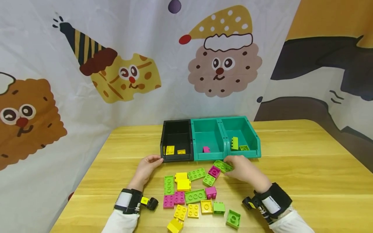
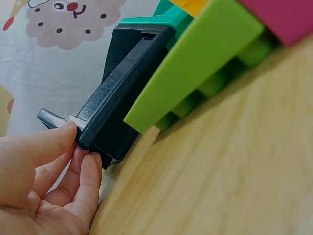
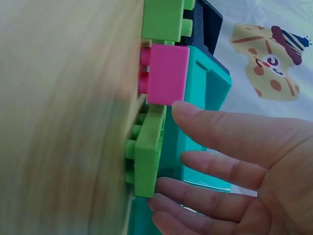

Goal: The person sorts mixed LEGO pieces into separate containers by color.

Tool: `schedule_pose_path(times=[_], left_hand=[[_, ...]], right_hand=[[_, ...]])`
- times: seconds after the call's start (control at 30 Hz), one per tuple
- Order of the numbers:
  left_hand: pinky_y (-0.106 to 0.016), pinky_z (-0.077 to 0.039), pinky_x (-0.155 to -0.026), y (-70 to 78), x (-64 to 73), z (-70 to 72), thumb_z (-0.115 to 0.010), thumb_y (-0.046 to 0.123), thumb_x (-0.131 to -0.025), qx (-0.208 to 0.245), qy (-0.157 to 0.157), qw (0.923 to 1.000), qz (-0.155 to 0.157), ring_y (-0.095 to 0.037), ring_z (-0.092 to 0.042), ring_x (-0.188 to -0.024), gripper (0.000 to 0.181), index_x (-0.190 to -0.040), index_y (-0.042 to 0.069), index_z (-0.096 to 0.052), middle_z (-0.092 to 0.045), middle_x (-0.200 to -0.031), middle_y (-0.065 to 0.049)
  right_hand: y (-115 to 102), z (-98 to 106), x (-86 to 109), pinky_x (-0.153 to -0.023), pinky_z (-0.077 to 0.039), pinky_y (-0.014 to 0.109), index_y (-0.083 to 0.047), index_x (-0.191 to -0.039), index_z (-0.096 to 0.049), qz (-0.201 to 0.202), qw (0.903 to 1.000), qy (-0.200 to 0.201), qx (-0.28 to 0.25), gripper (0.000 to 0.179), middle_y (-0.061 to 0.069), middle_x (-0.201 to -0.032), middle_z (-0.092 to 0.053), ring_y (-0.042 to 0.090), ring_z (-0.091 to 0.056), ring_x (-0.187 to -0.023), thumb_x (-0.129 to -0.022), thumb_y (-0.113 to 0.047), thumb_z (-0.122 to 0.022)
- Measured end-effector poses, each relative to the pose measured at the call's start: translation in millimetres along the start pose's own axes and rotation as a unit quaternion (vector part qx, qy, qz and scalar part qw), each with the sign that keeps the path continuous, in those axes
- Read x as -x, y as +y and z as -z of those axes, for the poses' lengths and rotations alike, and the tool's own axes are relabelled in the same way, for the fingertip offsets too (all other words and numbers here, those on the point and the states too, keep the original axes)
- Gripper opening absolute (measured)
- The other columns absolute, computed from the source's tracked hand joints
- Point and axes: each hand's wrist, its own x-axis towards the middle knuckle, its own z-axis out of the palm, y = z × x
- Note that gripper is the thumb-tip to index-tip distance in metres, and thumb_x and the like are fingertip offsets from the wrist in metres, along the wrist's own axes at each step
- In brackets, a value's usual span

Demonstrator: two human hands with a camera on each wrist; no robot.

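My left hand (image 1: 146, 170) is at the front left corner of the black bin (image 1: 177, 158). In the left wrist view its thumb (image 2: 51, 139) lies on the bin's lip and the curled fingers hold it from below. By the front of the right teal bin (image 1: 246, 154) is my right hand (image 1: 244, 168), beside a long green brick (image 1: 222, 166). In the right wrist view the thumb and fingers are spread apart, with fingertips (image 3: 164, 186) right at that brick's end. A magenta brick (image 3: 167, 73) adjoins it, near the thumb tip.
A middle teal bin (image 1: 207, 156) holds a magenta brick (image 1: 206, 149). Yellow bricks (image 1: 170, 149) lie in the black bin, green ones (image 1: 234, 143) in the right bin. Several yellow, green and magenta bricks are scattered on the wooden table (image 1: 314, 168). A printed cloth (image 1: 172, 81) hangs behind.
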Motion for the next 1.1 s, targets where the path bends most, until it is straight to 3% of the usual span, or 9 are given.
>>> schedule_pose_path(times=[0.27, 0.53, 0.8, 1.1], left_hand=[[-0.016, -0.049, -0.073, 1.5, -0.5, 0.2, -0.069, 0.005, -0.084, 0.005, -0.002, 1.0, -0.001, -0.006, -0.057, -0.079, 0.025, -0.104, -0.01, -0.064, -0.066, -0.086, -0.001], [-0.016, -0.049, -0.072, 2.2, 0.2, -0.3, -0.069, 0.006, -0.084, 0.007, -0.002, 1.0, 0.003, -0.006, -0.058, -0.078, 0.023, -0.102, -0.009, -0.065, -0.065, -0.083, 0.0], [-0.016, -0.049, -0.073, 2.1, 1.7, 0.1, -0.068, 0.006, -0.085, 0.005, -0.004, 1.0, 0.003, -0.006, -0.058, -0.079, 0.024, -0.103, -0.009, -0.064, -0.067, -0.085, -0.001], [-0.017, -0.049, -0.072, 2.8, 1.4, 0.5, -0.068, 0.004, -0.085, -0.004, -0.002, 1.0, -0.001, -0.006, -0.057, -0.079, 0.022, -0.103, -0.009, -0.065, -0.066, -0.086, 0.0]], right_hand=[[2, -9, -3.3, -0.088, -0.05, 0.046, 0.0, -0.109, -0.065, -0.005, 0.9998, -0.021, 0.0, 0.043, 0.014, -0.107, -0.067, 0.032, -0.062, -0.101, -0.071, -0.01, -0.081], [2, -10, -2.4, -0.083, -0.051, 0.044, 0.0, -0.108, -0.066, -0.019, 0.9997, -0.017, 0.004, 0.041, 0.011, -0.101, -0.067, 0.026, -0.062, -0.094, -0.07, -0.007, -0.081], [4, -11, -3.4, -0.071, -0.052, 0.036, -0.002, -0.101, -0.069, -0.014, 0.9998, 0.01, -0.002, 0.034, 0.006, -0.09, -0.068, 0.016, -0.058, -0.079, -0.072, -0.013, -0.081], [4, -1, -1.4, -0.057, -0.042, 0.023, -0.003, -0.086, -0.074, 0.013, 0.9988, 0.041, -0.02, 0.013, 0.004, -0.082, -0.069, 0.009, -0.049, -0.065, -0.076, -0.011, -0.076]])
